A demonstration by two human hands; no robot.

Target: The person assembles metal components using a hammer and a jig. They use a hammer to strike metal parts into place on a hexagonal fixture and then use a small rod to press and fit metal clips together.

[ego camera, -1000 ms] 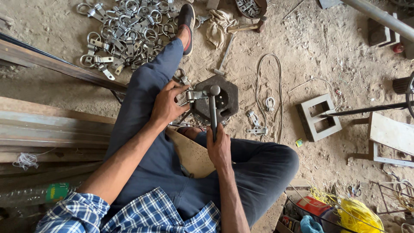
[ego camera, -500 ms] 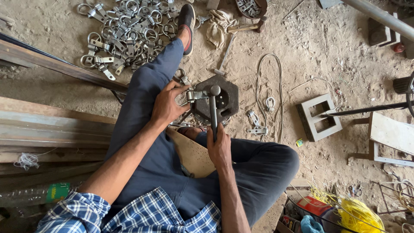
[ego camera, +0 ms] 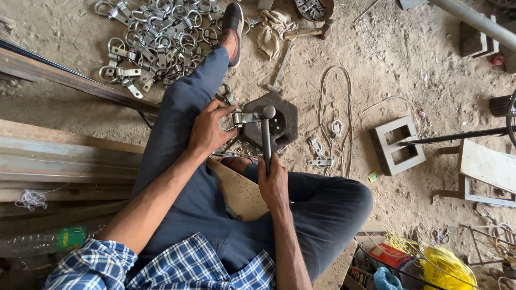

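My left hand (ego camera: 207, 131) pins a metal strap (ego camera: 243, 117) on the hexagonal jig (ego camera: 279, 126) between my legs (floor work); right hand (ego camera: 273, 182) is closed round the lever (ego camera: 266, 140). Risk: strap slipping, pinching my fingers.

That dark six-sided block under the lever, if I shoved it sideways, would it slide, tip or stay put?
The hexagonal block looks like thick solid metal, so probably heavy for its size. It sits low and flat on the sandy ground, so tipping seems unlikely. A shove would more likely drag it grittily than roll it.
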